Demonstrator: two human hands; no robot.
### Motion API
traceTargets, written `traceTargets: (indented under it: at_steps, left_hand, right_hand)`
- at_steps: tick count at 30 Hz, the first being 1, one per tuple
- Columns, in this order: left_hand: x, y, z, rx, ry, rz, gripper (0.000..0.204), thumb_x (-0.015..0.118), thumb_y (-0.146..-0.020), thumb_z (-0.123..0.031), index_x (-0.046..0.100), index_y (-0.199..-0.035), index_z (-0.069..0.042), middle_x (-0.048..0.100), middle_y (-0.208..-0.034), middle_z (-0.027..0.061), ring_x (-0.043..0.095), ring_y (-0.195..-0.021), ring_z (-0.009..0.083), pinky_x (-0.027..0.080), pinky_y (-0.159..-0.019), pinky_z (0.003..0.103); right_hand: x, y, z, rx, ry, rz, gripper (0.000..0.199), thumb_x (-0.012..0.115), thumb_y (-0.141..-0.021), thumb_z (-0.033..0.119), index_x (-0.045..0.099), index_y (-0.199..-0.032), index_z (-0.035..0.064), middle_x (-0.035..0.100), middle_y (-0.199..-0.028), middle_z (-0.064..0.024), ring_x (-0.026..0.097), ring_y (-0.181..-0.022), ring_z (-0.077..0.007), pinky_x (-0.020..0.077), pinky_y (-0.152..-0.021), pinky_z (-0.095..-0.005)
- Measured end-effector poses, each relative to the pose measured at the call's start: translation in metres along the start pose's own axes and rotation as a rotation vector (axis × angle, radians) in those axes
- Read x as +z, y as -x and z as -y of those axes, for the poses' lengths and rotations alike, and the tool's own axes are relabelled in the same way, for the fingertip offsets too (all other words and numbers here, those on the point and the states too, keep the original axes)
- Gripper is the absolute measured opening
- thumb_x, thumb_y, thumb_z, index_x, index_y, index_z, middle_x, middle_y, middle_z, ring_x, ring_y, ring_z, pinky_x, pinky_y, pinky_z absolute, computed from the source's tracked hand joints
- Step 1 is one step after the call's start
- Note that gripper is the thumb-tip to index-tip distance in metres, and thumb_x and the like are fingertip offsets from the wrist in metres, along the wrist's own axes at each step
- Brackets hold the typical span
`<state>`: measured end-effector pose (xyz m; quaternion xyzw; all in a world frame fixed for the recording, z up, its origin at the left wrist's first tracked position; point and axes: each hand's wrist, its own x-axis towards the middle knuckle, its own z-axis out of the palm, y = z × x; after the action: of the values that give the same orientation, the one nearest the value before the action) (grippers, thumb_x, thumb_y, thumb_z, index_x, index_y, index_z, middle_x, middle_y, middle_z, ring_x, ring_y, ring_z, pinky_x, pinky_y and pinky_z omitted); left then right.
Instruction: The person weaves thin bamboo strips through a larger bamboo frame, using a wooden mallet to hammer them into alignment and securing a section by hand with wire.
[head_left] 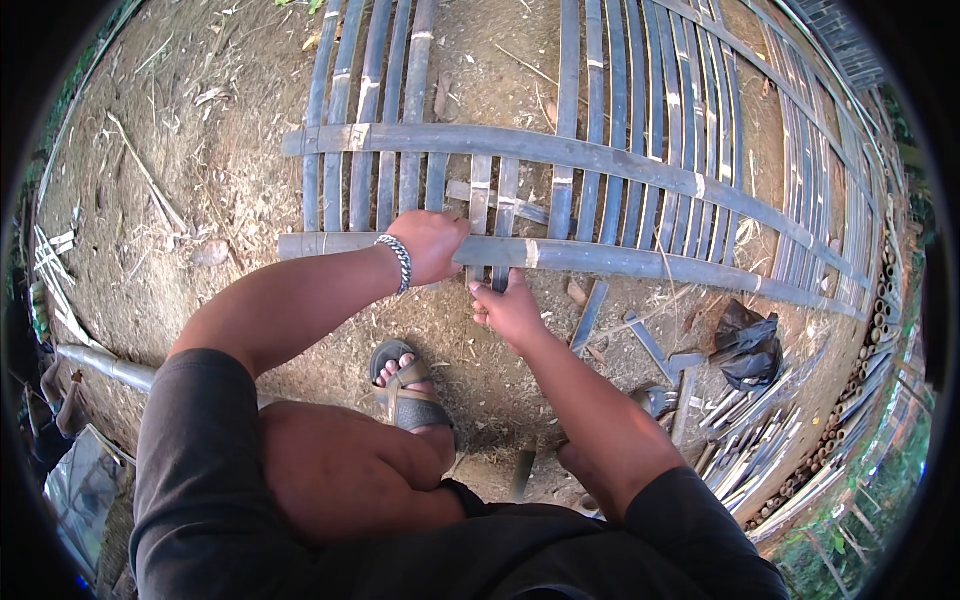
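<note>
A woven bamboo panel (620,160) lies flat on bare earth in front of me, made of long dark slats crossed by two wide strips. My left hand (432,245), with a metal chain bracelet on the wrist, presses down on the near cross strip (600,257) where upright slats pass it. My right hand (508,308) grips the lower end of a narrow upright slat (503,215) just below that strip. The two hands are almost touching.
My sandalled foot (405,385) rests on the dirt below the hands. Loose bamboo offcuts (760,440) and a black plastic bag (748,345) lie at the right. A grey pipe (105,365) lies at the left. Stacked bamboo poles (870,370) edge the far right.
</note>
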<state>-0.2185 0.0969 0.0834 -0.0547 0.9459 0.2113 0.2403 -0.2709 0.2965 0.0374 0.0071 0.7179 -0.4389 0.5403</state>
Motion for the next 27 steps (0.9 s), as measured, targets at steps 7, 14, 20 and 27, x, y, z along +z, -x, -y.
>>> traceTargets:
  at_steps: [7, 14, 20, 27]
  left_hand:
    - [0.004, -0.002, 0.004, 0.015, 0.005, -0.016, 0.045, 0.076, -0.077, -0.032, 0.064, -0.109, -0.003, 0.068, -0.105, 0.0152, 0.070, -0.096, 0.0328, 0.058, -0.080, 0.045]
    - [0.006, -0.001, 0.005, 0.016, 0.037, -0.035, 0.046, 0.076, -0.077, -0.032, 0.064, -0.110, -0.003, 0.067, -0.107, 0.0147, 0.070, -0.097, 0.0321, 0.058, -0.081, 0.044]
    - [0.015, 0.003, 0.007, -0.009, 0.093, -0.087, 0.048, 0.078, -0.078, -0.034, 0.062, -0.114, -0.005, 0.066, -0.110, 0.0142, 0.070, -0.097, 0.0323, 0.058, -0.083, 0.044]
    - [0.002, -0.001, 0.003, -0.214, 0.247, -0.005, 0.048, 0.078, -0.081, -0.037, 0.062, -0.113, -0.006, 0.071, -0.102, 0.0158, 0.070, -0.095, 0.0337, 0.057, -0.082, 0.044]
  right_hand:
    - [-0.008, 0.005, 0.001, -0.076, 0.492, -0.100, 0.070, 0.076, -0.083, 0.030, 0.049, -0.135, -0.0075, 0.059, -0.130, -0.0298, 0.059, -0.120, -0.0423, 0.0446, -0.106, -0.0457]
    - [-0.013, 0.022, -0.003, -0.179, 0.659, -0.204, 0.062, 0.076, -0.083, 0.028, 0.053, -0.131, -0.0042, 0.059, -0.124, -0.0215, 0.060, -0.113, -0.0343, 0.0487, -0.096, -0.0425]
    - [-0.031, 0.041, 0.019, -0.432, 0.735, -0.233, 0.047, 0.075, -0.086, 0.023, 0.058, -0.123, -0.0005, 0.059, -0.111, -0.0169, 0.061, -0.098, -0.0304, 0.0505, -0.087, -0.0411]
    - [-0.035, 0.014, 0.067, -0.726, 0.729, -0.297, 0.032, 0.072, -0.087, 0.015, 0.063, -0.114, 0.0010, 0.064, -0.105, -0.0190, 0.064, -0.101, -0.0369, 0.0499, -0.089, -0.0444]
